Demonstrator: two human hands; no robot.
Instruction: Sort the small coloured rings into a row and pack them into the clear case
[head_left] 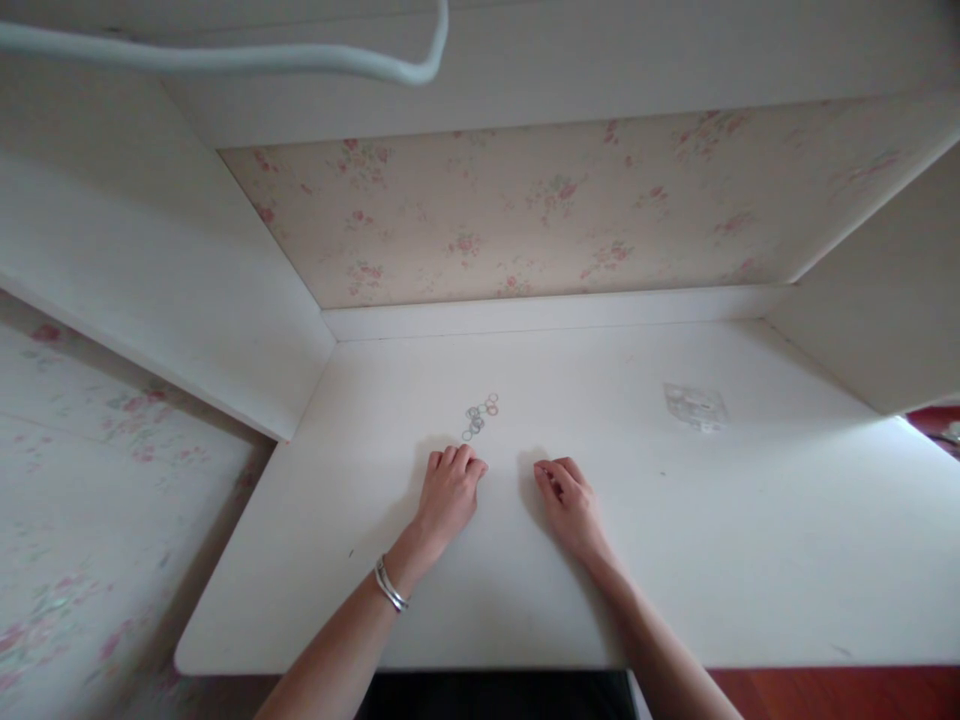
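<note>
My left hand (451, 487) rests on the white tabletop (750, 540) with its fingers curled into a loose fist. A silver bracelet (390, 585) circles that wrist. Just beyond its knuckles lies a small cluster of thin rings (477, 420), grey, whitish and one orange-brown; the hand does not touch them. To the right, my right hand (571, 503) also lies on the tabletop, fingers folded in and thumb against them. Nothing shows in either hand, though the palms are hidden. A gap of bare table separates the two hands.
A small clear plastic bag (696, 408) with pale contents lies at the right. White panels (150, 230) enclose the desk's sides, and floral wallpaper (525, 220) covers the back. A white cable or tube (300, 60) crosses overhead at upper left.
</note>
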